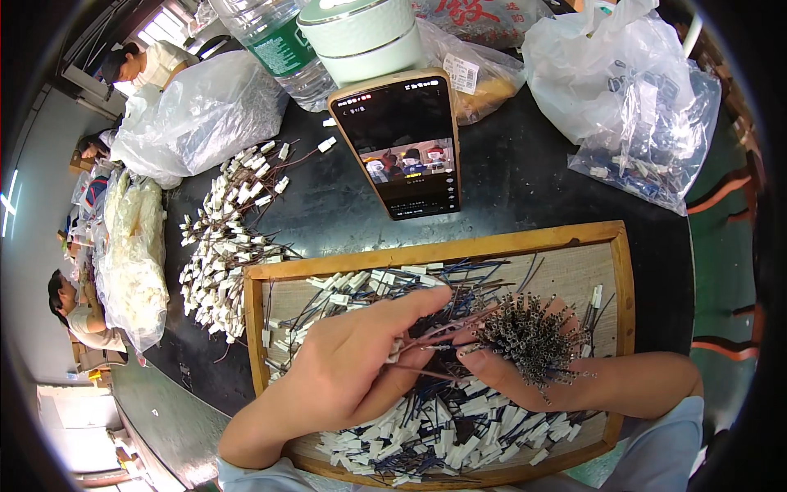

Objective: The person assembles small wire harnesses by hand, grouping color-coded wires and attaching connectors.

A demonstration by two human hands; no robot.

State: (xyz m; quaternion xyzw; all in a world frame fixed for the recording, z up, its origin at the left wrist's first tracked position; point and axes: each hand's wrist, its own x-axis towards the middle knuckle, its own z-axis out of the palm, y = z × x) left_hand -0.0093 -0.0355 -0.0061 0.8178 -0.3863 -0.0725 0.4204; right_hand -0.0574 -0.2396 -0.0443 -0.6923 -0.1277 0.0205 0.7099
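Note:
My left hand [348, 361] hovers over a wooden tray [434, 252] and pinches a thin wire with a white connector [395, 351] between thumb and fingers. To its right, my right hand [525, 373] grips a thick bundle of small metal-tipped wire ends [529, 334], their tips fanned out toward the camera. The two hands nearly touch at the fingertips. The tray holds several loose blue and dark wires with white plastic connectors [443, 430], spread under and around both hands.
A smartphone [400, 143] leans upright behind the tray, screen lit. A pile of finished white connectors [225, 238] lies on the dark table at left. Plastic bags [197, 115] [648, 107], a water bottle [275, 45] and a white-green container [365, 37] stand behind. Other people sit at far left.

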